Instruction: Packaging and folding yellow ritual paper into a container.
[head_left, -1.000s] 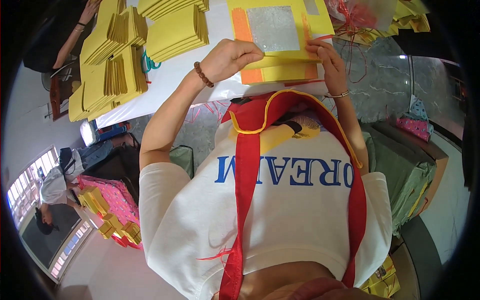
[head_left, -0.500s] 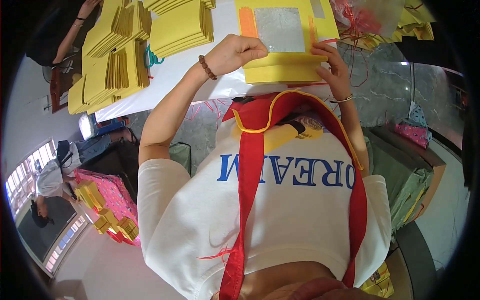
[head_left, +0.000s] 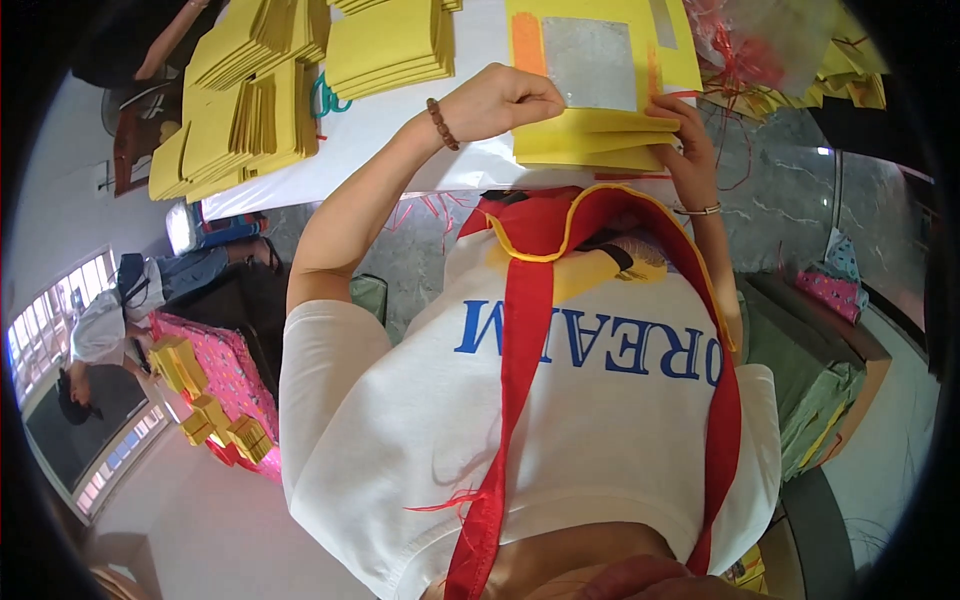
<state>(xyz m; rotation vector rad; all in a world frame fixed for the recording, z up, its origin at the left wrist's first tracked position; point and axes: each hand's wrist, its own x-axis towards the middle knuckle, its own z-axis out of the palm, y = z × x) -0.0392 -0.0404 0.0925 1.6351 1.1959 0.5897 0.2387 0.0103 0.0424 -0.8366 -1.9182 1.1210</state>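
A yellow paper sheet (head_left: 580, 150) lies folded along its near part at the front edge of the table. Beyond the fold is a grey rectangular patch (head_left: 590, 62) with an orange strip on each side. My left hand (head_left: 515, 103), with a brown bead bracelet at the wrist, is closed, its fingers pinching the left end of the fold. At the right end my right hand (head_left: 688, 145) has its thumb and fingers around the layered paper edges. The layers gape slightly near that hand. My left fingertips are partly hidden.
Stacks of folded yellow paper (head_left: 390, 50) fill the table's left side, with teal-handled scissors (head_left: 328, 95) beside them. A clear plastic bag (head_left: 745, 45) and more yellow pieces lie at the right. Another person's arm (head_left: 172, 40) shows far left; a second person (head_left: 100, 330) is farther off.
The whole view has shifted, so the table and hands sit farther right and slightly higher. Both hands keep their hold, and the folded layers now stand more apart at the right end.
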